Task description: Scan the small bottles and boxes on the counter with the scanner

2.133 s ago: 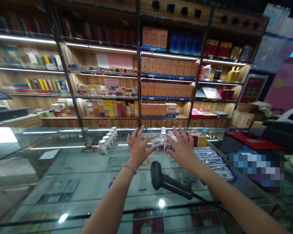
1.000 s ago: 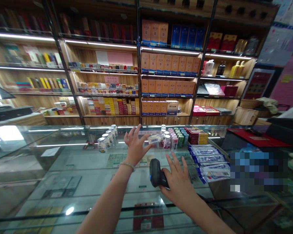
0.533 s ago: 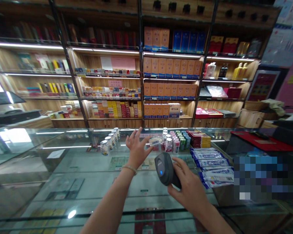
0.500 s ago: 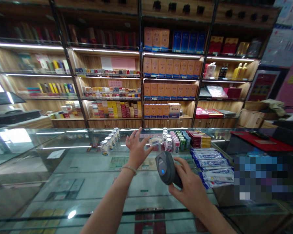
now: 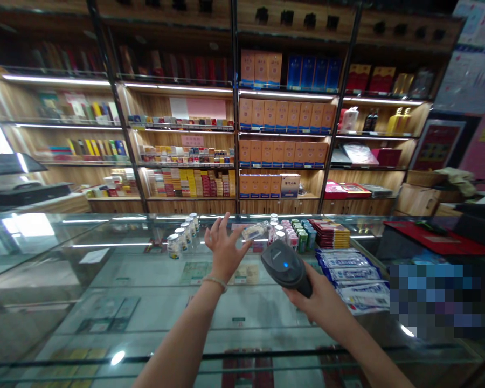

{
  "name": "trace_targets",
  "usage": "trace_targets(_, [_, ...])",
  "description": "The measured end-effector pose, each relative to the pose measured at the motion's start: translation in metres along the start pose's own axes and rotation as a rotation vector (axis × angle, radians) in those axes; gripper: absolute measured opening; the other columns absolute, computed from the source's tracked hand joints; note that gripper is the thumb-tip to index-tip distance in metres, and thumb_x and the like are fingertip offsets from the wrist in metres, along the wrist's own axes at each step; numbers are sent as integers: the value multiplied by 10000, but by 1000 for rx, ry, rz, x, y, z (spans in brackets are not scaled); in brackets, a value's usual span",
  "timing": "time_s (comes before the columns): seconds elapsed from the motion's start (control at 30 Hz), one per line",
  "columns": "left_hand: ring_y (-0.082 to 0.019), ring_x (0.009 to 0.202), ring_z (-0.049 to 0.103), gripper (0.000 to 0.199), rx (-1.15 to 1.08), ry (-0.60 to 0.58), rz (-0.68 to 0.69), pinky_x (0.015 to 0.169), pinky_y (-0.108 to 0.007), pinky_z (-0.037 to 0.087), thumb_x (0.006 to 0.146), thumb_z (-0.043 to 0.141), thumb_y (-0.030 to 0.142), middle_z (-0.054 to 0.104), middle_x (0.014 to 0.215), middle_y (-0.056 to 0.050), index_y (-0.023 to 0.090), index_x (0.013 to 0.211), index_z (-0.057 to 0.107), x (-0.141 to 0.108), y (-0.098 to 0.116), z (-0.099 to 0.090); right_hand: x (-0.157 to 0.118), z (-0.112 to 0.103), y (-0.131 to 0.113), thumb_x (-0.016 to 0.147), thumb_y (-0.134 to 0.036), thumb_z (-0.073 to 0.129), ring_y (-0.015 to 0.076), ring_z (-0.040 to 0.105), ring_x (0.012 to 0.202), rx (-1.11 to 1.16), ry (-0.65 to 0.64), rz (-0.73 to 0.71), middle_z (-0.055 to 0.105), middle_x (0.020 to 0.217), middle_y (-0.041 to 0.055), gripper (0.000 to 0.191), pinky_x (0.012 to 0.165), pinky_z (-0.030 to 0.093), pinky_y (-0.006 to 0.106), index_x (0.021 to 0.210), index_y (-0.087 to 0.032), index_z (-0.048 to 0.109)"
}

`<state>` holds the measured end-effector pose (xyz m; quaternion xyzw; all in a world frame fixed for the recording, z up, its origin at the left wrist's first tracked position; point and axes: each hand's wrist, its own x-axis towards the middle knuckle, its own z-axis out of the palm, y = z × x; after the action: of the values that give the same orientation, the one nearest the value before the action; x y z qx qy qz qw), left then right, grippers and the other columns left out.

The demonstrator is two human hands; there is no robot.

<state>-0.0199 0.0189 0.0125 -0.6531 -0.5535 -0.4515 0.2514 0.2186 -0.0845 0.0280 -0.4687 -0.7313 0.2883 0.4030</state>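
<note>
My left hand [image 5: 224,250] pinches a clear bottle [image 5: 255,231] tipped sideways over the glass counter [image 5: 156,283], long axis crosswise, just beyond and left of the barcode scanner [image 5: 283,265] my right hand [image 5: 325,296] clasps.

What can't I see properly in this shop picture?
All in the head view:
- lower handle of the scanner: hidden by the right hand
- any writing on the bottle in the left hand: too small and blurred
- whatever's at far right: covered by pixel blocks
</note>
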Motion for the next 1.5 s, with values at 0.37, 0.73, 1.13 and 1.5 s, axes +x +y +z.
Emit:
trace_targets(0.37, [-377,1416,366,355,5,-8,-23,1155,-614,217,762,787,408,440,1533,-109,329,1102,728,0,0,0,1,-1,-8,764,-342,599,245,689,793,-31,5,64,730,870,24,425,668,492,312,1174,-231,627])
trace_targets(0.73, [-353,1435,345,378,25,-33,-29,1168,-598,232,772,784,407,423,1550,-94,335,1136,712,1,-1,1,2,2,-7,773,-322,598,248,702,789,-35,42,86,738,849,30,423,665,494,308,1183,-223,639])
trace_targets(1.13, [-366,1435,340,358,-27,-20,-14,1177,-600,230,786,772,390,360,1591,-76,324,1133,711,1,-4,3,5,2,-5,797,-328,594,290,730,826,-266,72,64,759,838,55,353,678,509,326,1125,-234,685])
trace_targets(1.5, [-364,1429,346,368,-21,6,0,1168,-599,263,786,768,438,373,1571,-93,323,1132,715,2,-5,4,16,24,21,727,-300,723,413,99,1528,-717,325,-343,289,1627,149,225,1217,148,633,912,-176,693])
